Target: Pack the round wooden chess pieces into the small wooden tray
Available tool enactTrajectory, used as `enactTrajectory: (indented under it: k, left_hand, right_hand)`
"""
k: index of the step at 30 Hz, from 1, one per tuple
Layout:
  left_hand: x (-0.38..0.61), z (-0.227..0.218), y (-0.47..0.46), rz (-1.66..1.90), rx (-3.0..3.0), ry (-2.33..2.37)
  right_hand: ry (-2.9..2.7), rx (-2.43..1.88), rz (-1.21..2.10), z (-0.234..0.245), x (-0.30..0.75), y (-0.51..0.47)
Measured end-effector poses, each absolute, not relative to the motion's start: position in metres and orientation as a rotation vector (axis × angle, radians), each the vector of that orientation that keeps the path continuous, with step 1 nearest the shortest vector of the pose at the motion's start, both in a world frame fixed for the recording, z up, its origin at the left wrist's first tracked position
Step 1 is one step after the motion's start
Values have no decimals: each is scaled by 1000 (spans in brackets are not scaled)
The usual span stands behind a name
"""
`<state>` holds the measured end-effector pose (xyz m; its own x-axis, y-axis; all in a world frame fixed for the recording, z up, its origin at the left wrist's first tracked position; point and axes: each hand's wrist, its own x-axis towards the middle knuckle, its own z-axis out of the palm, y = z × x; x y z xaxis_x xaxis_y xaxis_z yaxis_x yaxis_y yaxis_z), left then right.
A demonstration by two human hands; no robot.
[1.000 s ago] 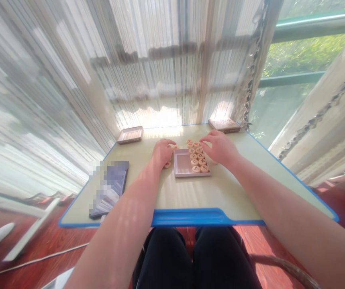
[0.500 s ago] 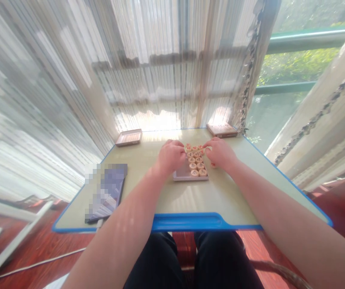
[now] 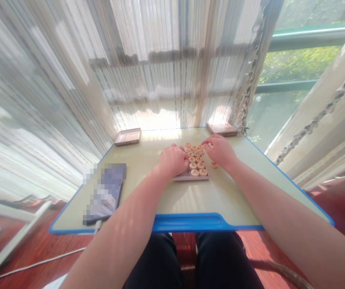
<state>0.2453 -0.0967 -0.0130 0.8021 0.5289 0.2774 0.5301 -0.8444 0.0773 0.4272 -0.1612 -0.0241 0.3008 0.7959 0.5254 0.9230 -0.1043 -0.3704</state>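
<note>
A small shallow tray [image 3: 203,178] lies mid-table with several round wooden game discs [image 3: 196,165] in rows along its right side. My left hand [image 3: 173,160] rests over the tray's left part, fingers curled down; whatever is under them is hidden. My right hand [image 3: 219,150] hovers at the tray's far right corner, fingers bent and pinched at the discs there. One loose disc [image 3: 213,164] lies on the table just right of the tray, under my right wrist.
The pale green table has a blue rim [image 3: 187,222]. A blurred dark flat object [image 3: 104,192] lies at the front left. An empty shallow tray [image 3: 128,136] sits at the far left, a flat wooden box [image 3: 222,128] at the far right. Sheer curtains hang behind.
My left hand has moved from the table left of the tray onto the tray's left part. My right hand stays at the far discs, shifted slightly.
</note>
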Motion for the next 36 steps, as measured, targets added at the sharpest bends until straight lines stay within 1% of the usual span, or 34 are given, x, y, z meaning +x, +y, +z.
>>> enactTrajectory:
  k: [10, 15, 20, 36]
  left_hand:
    - [244, -18, -89, -504, -2948, -969]
    - [242, -16, -84, -546, -2961, -1021]
    - [242, -16, -85, -529, -3006, -986]
    - [244, -17, -87, -553, -3004, -976]
  right_hand:
    - [-1560, -1916, -221, -26, 427, -160]
    - [-1799, -1769, -172, -30, 422, -161]
    - [-1916, -1762, -114, -29, 417, -163]
    - [-1927, -1757, -100, -30, 418, -165]
